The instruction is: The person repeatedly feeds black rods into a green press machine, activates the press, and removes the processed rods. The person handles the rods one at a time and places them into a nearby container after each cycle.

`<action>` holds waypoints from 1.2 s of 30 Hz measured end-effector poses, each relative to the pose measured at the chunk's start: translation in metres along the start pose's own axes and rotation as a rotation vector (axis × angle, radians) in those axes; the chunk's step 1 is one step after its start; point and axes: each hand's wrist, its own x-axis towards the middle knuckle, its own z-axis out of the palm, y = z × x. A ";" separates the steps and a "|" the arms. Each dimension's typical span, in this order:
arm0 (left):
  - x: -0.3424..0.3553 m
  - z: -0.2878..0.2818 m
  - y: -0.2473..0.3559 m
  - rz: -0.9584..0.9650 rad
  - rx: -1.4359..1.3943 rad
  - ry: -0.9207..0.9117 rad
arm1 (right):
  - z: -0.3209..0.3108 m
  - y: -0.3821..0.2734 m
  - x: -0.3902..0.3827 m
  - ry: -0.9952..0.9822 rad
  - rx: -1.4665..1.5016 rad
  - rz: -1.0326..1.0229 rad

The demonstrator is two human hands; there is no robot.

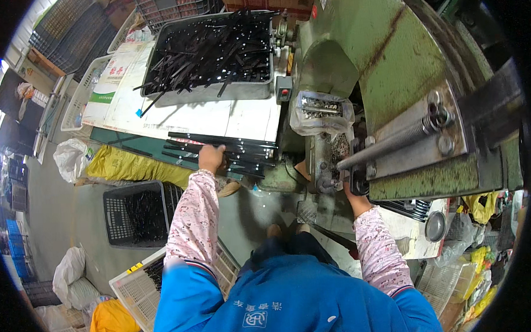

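My left hand (211,158) is closed at a loose row of long black strips (247,150) on the near edge of the white-topped table. Its fingers are curled over the strips, and I cannot make out how many it grips. My right hand (357,202) is raised to the working end of a green press machine (384,50). Dark metal parts of the press hide its fingertips, so what they touch does not show. Beside the press, a clear plastic-lined container (303,125) has small metal pieces in it.
A grey bin (181,97) heaped with black strips stands on the table (240,115). A small grey switch box (284,89) is fixed by the press. On the floor at left sits a dark crate (114,230); a white basket (129,282) is near my left arm. More strips (410,209) lie right.
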 end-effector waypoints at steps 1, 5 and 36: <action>0.007 -0.008 0.015 0.139 0.019 0.208 | 0.000 0.000 0.003 -0.011 0.006 0.014; 0.085 -0.036 0.054 -0.037 -0.733 0.281 | 0.005 -0.012 0.020 -0.056 0.033 -0.006; 0.135 -0.064 0.144 0.374 0.400 0.758 | -0.022 0.000 -0.049 -0.156 -0.001 0.109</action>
